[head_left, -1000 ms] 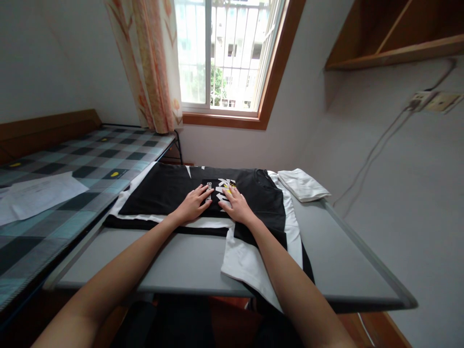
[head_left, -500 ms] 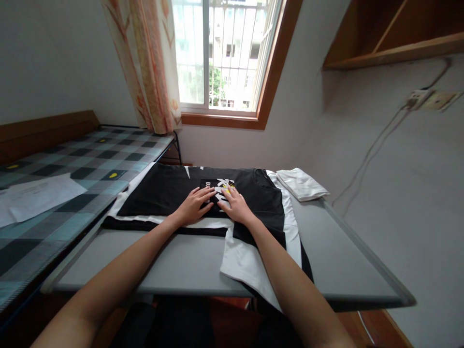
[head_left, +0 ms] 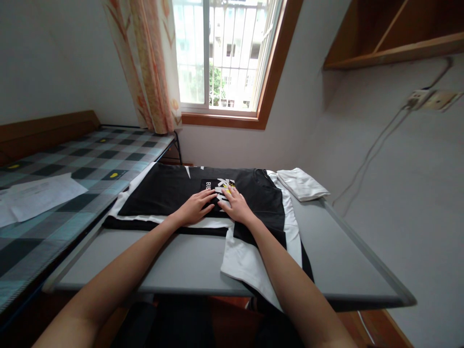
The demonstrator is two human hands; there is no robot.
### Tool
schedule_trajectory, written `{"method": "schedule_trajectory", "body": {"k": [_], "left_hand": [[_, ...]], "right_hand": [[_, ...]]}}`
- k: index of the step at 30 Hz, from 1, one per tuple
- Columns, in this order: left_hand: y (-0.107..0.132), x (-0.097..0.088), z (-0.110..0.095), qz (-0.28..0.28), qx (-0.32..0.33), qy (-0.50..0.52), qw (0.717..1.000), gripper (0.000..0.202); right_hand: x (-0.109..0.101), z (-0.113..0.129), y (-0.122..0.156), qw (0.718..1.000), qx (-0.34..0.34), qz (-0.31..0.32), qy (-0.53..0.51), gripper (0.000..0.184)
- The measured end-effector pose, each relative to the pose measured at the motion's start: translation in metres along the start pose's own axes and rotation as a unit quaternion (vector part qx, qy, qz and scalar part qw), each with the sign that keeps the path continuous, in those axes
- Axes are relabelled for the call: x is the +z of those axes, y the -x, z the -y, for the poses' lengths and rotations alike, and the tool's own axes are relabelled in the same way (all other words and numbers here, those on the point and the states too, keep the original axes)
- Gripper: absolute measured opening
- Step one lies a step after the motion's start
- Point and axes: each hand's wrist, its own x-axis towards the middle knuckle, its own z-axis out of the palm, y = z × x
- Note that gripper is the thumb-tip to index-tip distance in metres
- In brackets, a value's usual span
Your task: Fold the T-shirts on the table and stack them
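Note:
A black T-shirt (head_left: 170,188) with a white and yellow chest print lies spread sideways, its collar to the right. Beneath it show the edges of a white shirt (head_left: 239,253) and another black garment (head_left: 123,223). My left hand (head_left: 196,205) rests flat on the black T-shirt, beside the print, fingers extended. Palm down on the print is my right hand (head_left: 235,205), its fingers spread. The fingertips of both hands are close together, and neither grips the cloth. White and black sleeves hang over the near table edge under my right forearm.
The grey table (head_left: 348,251) carries a folded white cloth (head_left: 302,184) at its far right corner. To the left stands a bed with a checked cover (head_left: 126,145) and paper sheets (head_left: 47,193) on it. A cable (head_left: 369,152) hangs along the right wall.
My hands and the shirts stay in nearly the same place. Only a very slight shift of the whole view shows.

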Motion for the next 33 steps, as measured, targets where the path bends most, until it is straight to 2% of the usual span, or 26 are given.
{"method": "schedule_trajectory", "body": {"k": [7, 9, 13, 15, 18, 21, 24, 27, 31, 33], "left_hand": [[-0.001, -0.001, 0.002, 0.003, -0.003, 0.021, 1.0, 0.046], [-0.003, -0.003, 0.003, -0.028, -0.021, 0.028, 0.999, 0.044], [-0.005, -0.007, 0.006, -0.127, -0.146, -0.005, 0.981, 0.04], [-0.005, -0.007, 0.006, -0.122, -0.207, -0.038, 0.97, 0.04], [-0.004, -0.004, 0.008, -0.102, -0.241, -0.06, 0.963, 0.043], [-0.006, 0.0, 0.011, -0.105, -0.254, 0.005, 0.961, 0.045], [-0.01, -0.001, 0.012, -0.115, -0.252, 0.146, 0.95, 0.046], [-0.011, -0.005, 0.009, -0.128, -0.257, 0.295, 0.911, 0.049], [-0.011, -0.01, 0.003, -0.093, -0.295, 0.485, 0.818, 0.057], [-0.011, -0.011, 0.001, -0.082, -0.303, 0.534, 0.785, 0.057]], "right_hand": [[0.0, 0.0, 0.001, 1.0, -0.009, -0.021, -0.006, 0.065], [-0.003, 0.001, 0.001, 0.998, -0.007, -0.053, -0.014, 0.058], [-0.012, 0.002, 0.001, 0.988, 0.062, -0.139, -0.04, 0.041], [-0.016, 0.0, 0.002, 0.981, 0.11, -0.155, -0.031, 0.036], [-0.018, -0.002, 0.002, 0.976, 0.156, -0.15, -0.016, 0.033], [-0.017, -0.005, 0.001, 0.976, 0.163, -0.144, -0.028, 0.033], [-0.015, -0.007, 0.0, 0.976, 0.158, -0.144, -0.046, 0.032], [-0.013, -0.011, -0.001, 0.975, 0.156, -0.148, -0.057, 0.032], [-0.01, -0.015, -0.003, 0.974, 0.147, -0.159, -0.066, 0.03], [-0.01, -0.017, -0.003, 0.974, 0.144, -0.163, -0.07, 0.03]]}}
